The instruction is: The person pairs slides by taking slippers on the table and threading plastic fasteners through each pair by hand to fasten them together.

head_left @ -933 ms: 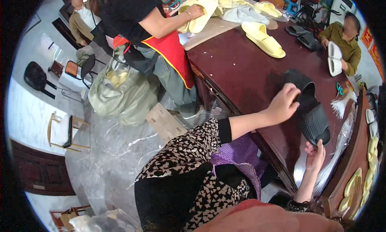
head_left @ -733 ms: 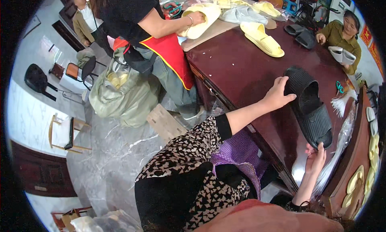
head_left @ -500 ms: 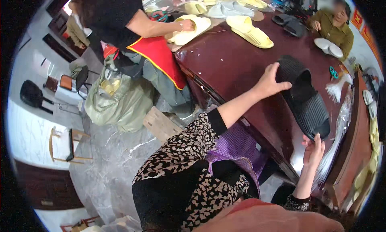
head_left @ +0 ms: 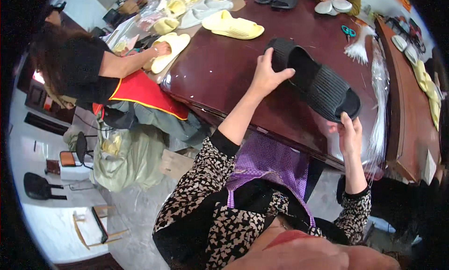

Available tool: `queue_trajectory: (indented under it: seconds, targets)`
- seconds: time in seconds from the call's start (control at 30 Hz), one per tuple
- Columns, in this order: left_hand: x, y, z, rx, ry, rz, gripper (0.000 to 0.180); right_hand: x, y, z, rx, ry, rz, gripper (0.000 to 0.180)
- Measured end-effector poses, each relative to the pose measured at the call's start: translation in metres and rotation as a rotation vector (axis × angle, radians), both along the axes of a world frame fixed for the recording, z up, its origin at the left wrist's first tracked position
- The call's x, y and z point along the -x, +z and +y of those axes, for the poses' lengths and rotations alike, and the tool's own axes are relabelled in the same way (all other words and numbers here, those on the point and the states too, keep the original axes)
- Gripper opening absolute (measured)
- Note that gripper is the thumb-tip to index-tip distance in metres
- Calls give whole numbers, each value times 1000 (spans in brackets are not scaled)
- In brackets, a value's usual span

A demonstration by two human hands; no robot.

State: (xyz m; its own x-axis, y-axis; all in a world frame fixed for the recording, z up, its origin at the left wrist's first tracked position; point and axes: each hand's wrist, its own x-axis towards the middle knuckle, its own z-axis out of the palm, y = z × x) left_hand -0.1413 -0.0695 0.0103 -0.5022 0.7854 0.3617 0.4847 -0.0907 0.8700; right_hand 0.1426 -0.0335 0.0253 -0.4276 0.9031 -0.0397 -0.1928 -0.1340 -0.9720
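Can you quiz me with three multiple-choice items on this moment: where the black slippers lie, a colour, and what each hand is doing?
1. Where do the black slippers lie?
A. On the dark red table
B. On the floor
C. In the green sack

2. What colour is the pair of slippers further up the table?
A. White
B. Yellow
C. Blue

3. How do the hands meet the black slippers?
A. Both are clear of them
B. Only the right hand touches
C. The left hand rests on one end, the right hand touches the other

Answers: 1 A, they rest on the polished tabletop. 2 B, that pair is plainly pale yellow. 3 C, the left hand lies on the far end and the right hand fingers the near end.
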Motion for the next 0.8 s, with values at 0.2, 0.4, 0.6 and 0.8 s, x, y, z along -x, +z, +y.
queue_trajectory:
  seconds: [0.2, 0.4, 0.6, 0.8]
  targets:
    - [7, -2, 18, 50, 83, 53, 90, -1, -3, 12, 28, -10, -5, 31]
    - [66, -6, 22, -3, 140, 252, 87, -47, 2, 62, -90, -146, -189, 30]
    - [74, 13, 35, 76, -222, 415, 81, -101, 26, 133, -185, -292, -111, 29]
    - [42, 23, 86, 170, -575, 580, 77, -96, 19, 218, -249, -156, -332, 49]
